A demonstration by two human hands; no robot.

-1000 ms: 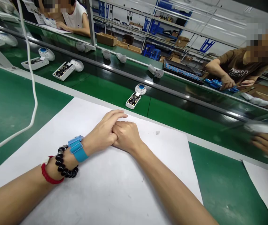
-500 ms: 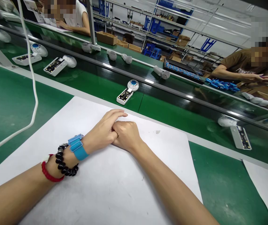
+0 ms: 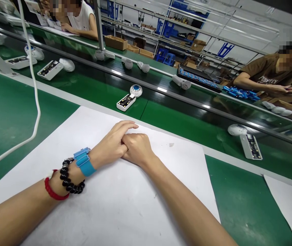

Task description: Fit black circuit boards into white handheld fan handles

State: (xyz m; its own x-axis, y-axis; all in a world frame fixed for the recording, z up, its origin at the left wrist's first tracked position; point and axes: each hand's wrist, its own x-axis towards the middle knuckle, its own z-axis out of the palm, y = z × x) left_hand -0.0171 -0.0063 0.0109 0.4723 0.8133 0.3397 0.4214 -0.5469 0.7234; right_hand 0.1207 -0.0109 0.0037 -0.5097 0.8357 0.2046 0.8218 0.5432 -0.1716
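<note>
Both my hands rest together on a white paper sheet [image 3: 102,212] laid on the green bench. My left hand [image 3: 111,145], with a blue strap and bead bracelets at the wrist, lies with its fingers stretched over my right hand [image 3: 138,148]. The right hand is curled into a fist and nothing shows in it. On the conveyor just beyond them lies a small white fan unit with a blue centre and an exposed circuit board [image 3: 129,97]. A similar unit [image 3: 245,140] lies on the belt to the right.
A white cable [image 3: 34,99] hangs down at the left and loops over the bench. More fan units ride the belt at the far left [image 3: 51,68]. Two people work across the conveyor. A second white sheet [image 3: 289,201] lies at the right edge.
My hands have stayed still. The fan units on the belt have drifted left. Another person's hand at the right edge has gone, and a unit it left there now rides the belt.
</note>
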